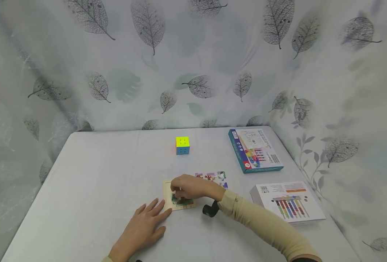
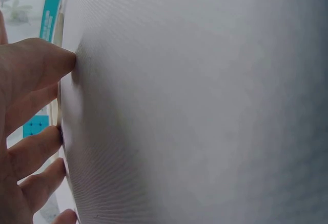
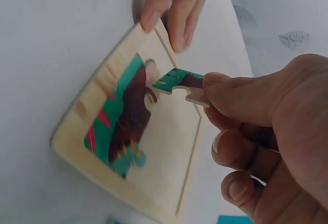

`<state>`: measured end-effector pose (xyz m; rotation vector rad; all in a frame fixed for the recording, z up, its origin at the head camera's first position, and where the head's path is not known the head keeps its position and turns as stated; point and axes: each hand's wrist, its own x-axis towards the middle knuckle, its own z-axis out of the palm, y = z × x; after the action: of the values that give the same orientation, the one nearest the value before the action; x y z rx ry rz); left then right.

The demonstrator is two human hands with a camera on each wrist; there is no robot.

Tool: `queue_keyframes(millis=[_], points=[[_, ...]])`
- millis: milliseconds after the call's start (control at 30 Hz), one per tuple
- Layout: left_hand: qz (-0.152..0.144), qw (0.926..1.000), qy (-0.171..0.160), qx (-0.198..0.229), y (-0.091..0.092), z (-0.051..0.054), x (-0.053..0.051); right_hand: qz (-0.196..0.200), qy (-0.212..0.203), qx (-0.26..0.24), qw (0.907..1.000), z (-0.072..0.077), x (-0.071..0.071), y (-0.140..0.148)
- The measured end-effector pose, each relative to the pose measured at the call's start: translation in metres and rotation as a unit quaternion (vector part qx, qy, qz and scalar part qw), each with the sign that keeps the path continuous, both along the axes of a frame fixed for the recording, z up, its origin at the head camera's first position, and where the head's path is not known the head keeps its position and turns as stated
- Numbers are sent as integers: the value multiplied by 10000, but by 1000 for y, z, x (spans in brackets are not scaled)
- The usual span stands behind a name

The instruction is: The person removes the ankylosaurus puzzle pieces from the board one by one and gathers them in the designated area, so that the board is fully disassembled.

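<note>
A wooden puzzle board [image 1: 167, 190] lies on the white table in front of me. Its recess holds joined puzzle pieces [image 3: 128, 121] with green, brown and blue printing along one side; the rest of the recess shows bare wood. My right hand [image 1: 191, 186] is over the board and pinches a green and brown puzzle piece [image 3: 171, 80] between thumb and finger, tilted above the recess in the right wrist view. My left hand [image 1: 142, 226] lies with spread fingers at the board's near left corner, fingertips [image 3: 149, 22] touching its frame.
Loose puzzle pieces [image 1: 221, 175] lie right of the board, partly behind my right hand. Farther back stands a yellow and blue puzzle cube [image 1: 182, 145]. Two boxes are at the right: a flat teal-edged one [image 1: 256, 150] and a white one [image 1: 288, 202]. A leaf-patterned curtain [image 1: 180, 65] surrounds the table.
</note>
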<state>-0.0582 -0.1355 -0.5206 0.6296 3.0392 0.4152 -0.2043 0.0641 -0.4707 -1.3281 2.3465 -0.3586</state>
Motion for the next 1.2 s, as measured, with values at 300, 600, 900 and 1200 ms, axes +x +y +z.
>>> queue_keyframes(millis=[300,600,900,1200], points=[[86,9999,-105,10,-1,1,2,-70,410,2,9991,21,-9,31],[124,9999,-103,-3,1,2,1,-526,216,-119,9983,31,-16,74],[138,9998,-108,79,2,3,1,-568,229,-329,9976,35,-17,110],[131,9998,-138,8,2,2,0,-777,153,-351,9962,35,-21,135]])
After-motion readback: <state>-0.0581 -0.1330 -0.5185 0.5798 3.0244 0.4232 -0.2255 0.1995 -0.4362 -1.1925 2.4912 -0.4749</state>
